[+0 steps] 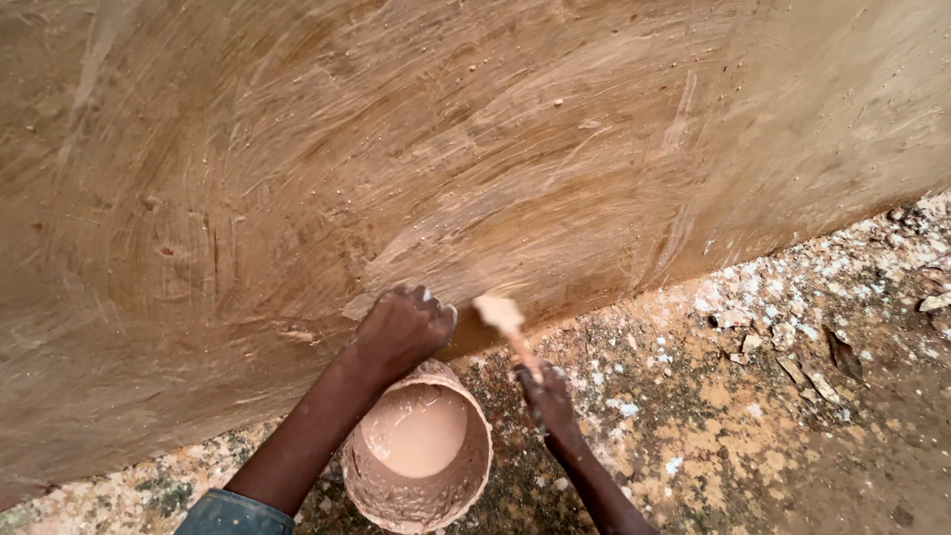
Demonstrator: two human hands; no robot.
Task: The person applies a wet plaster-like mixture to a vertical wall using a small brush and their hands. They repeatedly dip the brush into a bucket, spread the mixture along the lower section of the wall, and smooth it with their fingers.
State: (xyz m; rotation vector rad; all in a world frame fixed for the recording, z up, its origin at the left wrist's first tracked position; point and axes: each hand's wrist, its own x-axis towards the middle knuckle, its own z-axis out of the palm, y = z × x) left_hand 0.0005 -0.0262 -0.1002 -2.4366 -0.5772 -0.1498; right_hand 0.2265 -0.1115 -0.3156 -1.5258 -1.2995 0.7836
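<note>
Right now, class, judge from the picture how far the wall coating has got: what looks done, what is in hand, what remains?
Done: most of the wall carries sweeping tan brush strokes. In hand: the right hand holds a brush at the wall's foot, while the left hand is fisted above the bucket, which holds pinkish-tan mix. Left: the lowest strip at bottom left looks rougher, perhaps uncoated; the speckled ground is littered with flakes.
</note>
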